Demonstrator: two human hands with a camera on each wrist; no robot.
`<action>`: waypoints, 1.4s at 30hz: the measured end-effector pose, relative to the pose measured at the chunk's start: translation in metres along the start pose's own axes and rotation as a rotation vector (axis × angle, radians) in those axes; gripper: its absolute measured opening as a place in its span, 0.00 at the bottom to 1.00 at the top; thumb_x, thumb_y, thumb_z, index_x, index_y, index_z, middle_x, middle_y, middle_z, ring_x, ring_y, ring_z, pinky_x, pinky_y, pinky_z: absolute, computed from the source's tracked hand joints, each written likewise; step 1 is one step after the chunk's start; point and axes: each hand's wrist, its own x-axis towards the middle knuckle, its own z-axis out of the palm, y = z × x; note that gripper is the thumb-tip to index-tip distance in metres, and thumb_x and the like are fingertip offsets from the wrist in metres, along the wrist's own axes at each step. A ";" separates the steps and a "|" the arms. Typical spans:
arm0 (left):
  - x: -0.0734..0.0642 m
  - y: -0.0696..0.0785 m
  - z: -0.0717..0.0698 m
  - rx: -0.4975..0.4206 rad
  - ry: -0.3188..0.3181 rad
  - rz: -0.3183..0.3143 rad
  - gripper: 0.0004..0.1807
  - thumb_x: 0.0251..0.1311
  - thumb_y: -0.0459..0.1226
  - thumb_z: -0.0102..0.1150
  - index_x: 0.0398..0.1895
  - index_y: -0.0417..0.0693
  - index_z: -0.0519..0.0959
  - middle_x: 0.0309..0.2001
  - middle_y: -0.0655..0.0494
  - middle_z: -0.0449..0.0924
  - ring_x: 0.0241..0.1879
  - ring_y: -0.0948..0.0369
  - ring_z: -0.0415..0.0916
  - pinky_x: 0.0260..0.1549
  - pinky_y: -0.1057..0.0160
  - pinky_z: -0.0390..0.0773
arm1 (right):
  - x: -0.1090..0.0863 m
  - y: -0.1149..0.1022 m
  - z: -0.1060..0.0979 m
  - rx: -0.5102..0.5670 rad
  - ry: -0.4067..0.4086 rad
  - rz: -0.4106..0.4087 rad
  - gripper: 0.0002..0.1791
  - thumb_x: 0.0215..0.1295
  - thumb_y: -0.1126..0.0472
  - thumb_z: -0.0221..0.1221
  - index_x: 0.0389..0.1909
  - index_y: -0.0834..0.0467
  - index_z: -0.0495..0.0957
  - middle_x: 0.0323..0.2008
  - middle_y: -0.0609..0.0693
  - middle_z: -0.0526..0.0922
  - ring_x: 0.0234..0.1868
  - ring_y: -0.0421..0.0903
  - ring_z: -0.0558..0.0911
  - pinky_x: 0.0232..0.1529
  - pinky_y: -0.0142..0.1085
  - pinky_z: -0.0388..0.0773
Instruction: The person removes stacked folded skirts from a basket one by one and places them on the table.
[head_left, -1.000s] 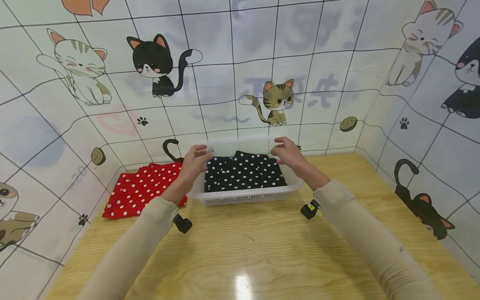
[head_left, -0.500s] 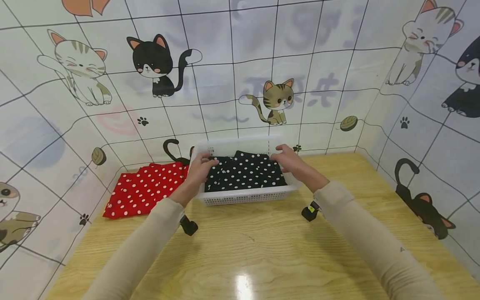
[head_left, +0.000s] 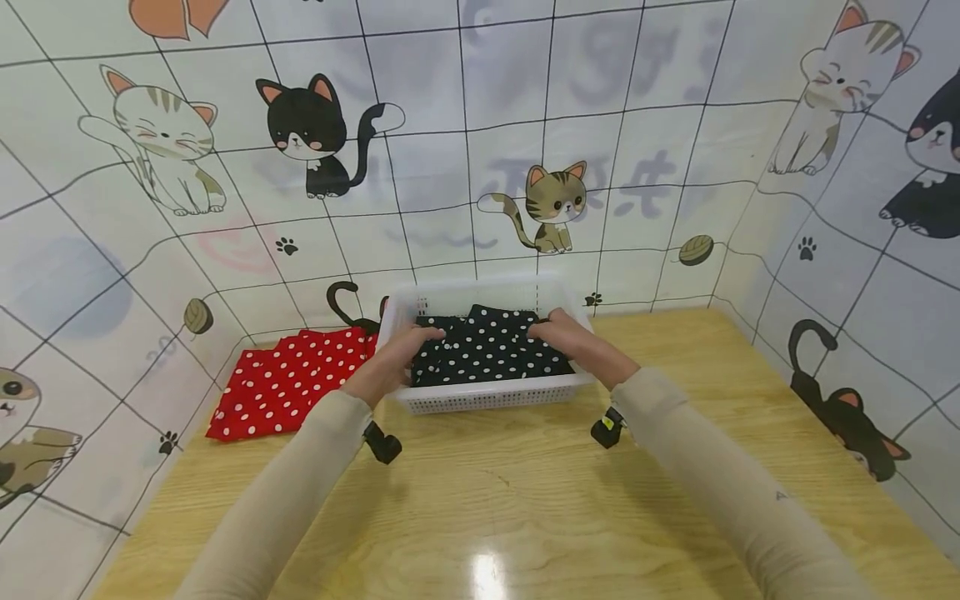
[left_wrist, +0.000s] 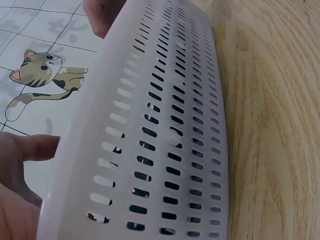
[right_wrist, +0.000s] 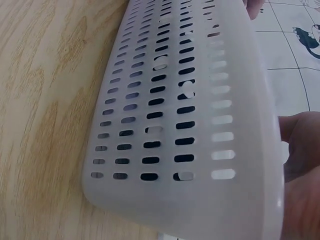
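A black cloth with white dots (head_left: 491,346) lies folded in a white perforated plastic basket (head_left: 491,398). My left hand (head_left: 393,358) reaches over the basket's left end, its thumb on the cloth's left edge and its other fingers hidden down inside. At the opposite end my right hand (head_left: 581,342) reaches in the same way, thumb at the cloth's right edge. In the left wrist view, part of the left hand (left_wrist: 17,170) shows beyond the basket wall (left_wrist: 165,125). The right wrist view has the right hand (right_wrist: 302,165) behind the rim. I cannot tell whether the hidden fingers grip the cloth.
A red cloth with white dots (head_left: 292,379) lies folded on the wooden table (head_left: 487,492), left of the basket. Behind stands a backdrop (head_left: 450,167) printed with cats and grid lines, which also runs along both sides.
Both hands have come down and inward from above the basket's ends to the edges of the black cloth. The basket, the black cloth and the red cloth stay in place.
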 end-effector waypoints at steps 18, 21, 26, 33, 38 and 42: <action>0.005 -0.007 0.003 0.001 0.007 0.065 0.39 0.71 0.42 0.57 0.82 0.53 0.53 0.76 0.46 0.62 0.67 0.48 0.71 0.68 0.46 0.75 | 0.000 0.005 0.003 -0.008 0.008 -0.047 0.40 0.74 0.52 0.50 0.76 0.70 0.49 0.77 0.68 0.54 0.78 0.65 0.57 0.79 0.60 0.57; 0.005 -0.007 0.003 -0.002 0.003 0.075 0.39 0.69 0.40 0.59 0.81 0.55 0.55 0.78 0.46 0.58 0.69 0.47 0.68 0.70 0.44 0.73 | 0.001 0.006 0.003 0.007 0.022 -0.057 0.40 0.75 0.53 0.49 0.78 0.70 0.48 0.77 0.68 0.54 0.78 0.65 0.58 0.79 0.59 0.56; 0.005 -0.007 0.000 -0.021 -0.024 0.068 0.43 0.66 0.35 0.62 0.82 0.63 0.55 0.78 0.45 0.58 0.69 0.45 0.69 0.67 0.42 0.75 | 0.002 0.005 0.001 0.009 0.028 -0.041 0.41 0.75 0.51 0.51 0.78 0.68 0.47 0.78 0.67 0.53 0.79 0.64 0.57 0.80 0.58 0.55; 0.008 -0.005 -0.006 -0.062 -0.068 0.023 0.45 0.65 0.30 0.60 0.81 0.69 0.55 0.77 0.46 0.60 0.68 0.45 0.71 0.62 0.41 0.79 | 0.008 0.002 -0.003 0.099 -0.044 0.033 0.41 0.74 0.52 0.52 0.80 0.63 0.48 0.80 0.65 0.49 0.81 0.63 0.52 0.81 0.56 0.52; 0.007 -0.004 -0.007 -0.065 -0.080 0.029 0.44 0.67 0.29 0.58 0.82 0.68 0.54 0.75 0.45 0.62 0.64 0.47 0.75 0.57 0.42 0.83 | 0.014 0.002 -0.003 0.107 -0.078 0.048 0.44 0.73 0.54 0.52 0.84 0.54 0.43 0.83 0.63 0.44 0.82 0.63 0.50 0.81 0.58 0.49; 0.006 -0.003 -0.006 -0.056 -0.037 0.059 0.42 0.66 0.29 0.58 0.81 0.61 0.58 0.72 0.43 0.66 0.57 0.50 0.80 0.53 0.48 0.86 | 0.019 0.003 -0.003 0.106 -0.092 0.049 0.38 0.74 0.56 0.50 0.82 0.54 0.52 0.83 0.61 0.47 0.80 0.61 0.54 0.80 0.57 0.54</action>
